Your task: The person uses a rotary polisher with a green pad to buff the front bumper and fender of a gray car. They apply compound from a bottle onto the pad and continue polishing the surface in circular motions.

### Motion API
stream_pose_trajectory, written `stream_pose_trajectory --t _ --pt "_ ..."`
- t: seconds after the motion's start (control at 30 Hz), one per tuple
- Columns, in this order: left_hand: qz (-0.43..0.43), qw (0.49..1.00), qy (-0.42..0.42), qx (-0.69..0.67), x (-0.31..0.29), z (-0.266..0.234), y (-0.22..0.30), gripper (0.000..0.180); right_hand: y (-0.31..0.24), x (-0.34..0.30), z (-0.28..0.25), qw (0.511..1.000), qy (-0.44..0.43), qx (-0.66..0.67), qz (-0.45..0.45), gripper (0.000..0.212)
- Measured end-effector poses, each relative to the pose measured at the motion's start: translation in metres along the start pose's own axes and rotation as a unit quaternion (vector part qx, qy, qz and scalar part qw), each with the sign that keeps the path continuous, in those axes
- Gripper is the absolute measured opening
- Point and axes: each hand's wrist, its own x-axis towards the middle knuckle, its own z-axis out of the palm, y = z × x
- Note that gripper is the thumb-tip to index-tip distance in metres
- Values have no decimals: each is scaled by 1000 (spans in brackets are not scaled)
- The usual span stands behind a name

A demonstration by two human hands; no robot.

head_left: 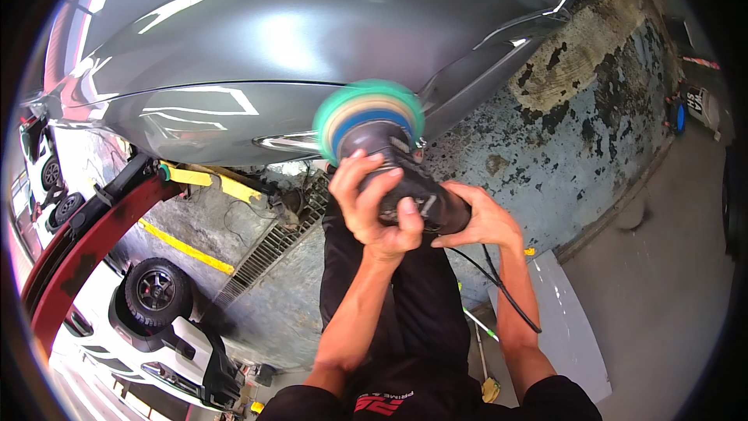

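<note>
While the left hand's [372, 222] grip clamps the black polisher [427, 193], the right hand's [494, 222] clamps its four-o'clock end; the green pad [369, 93], at eleven, overlaps the gray car [327, 39] in view.

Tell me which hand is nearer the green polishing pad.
Left. The left hand grips the polisher behind the green polishing pad; the right hand holds the polisher's rear, farther away.

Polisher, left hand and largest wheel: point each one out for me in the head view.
Polisher [421, 185]: head view, on its black body.
Left hand [371, 213]: head view, on the middle of the hand.
Largest wheel [156, 288]: head view, on its dark spoked hub.
</note>
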Motion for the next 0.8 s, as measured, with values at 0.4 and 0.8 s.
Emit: stream_pose_trajectory --t 0.4,0.8 --pt "-27 999 40 -11 11 -27 -8 36 -21 12 24 1000 0 2 -4 85" --pt "-18 997 -77 -5 19 14 26 40 14 -31 18 983 41 173 53 88"
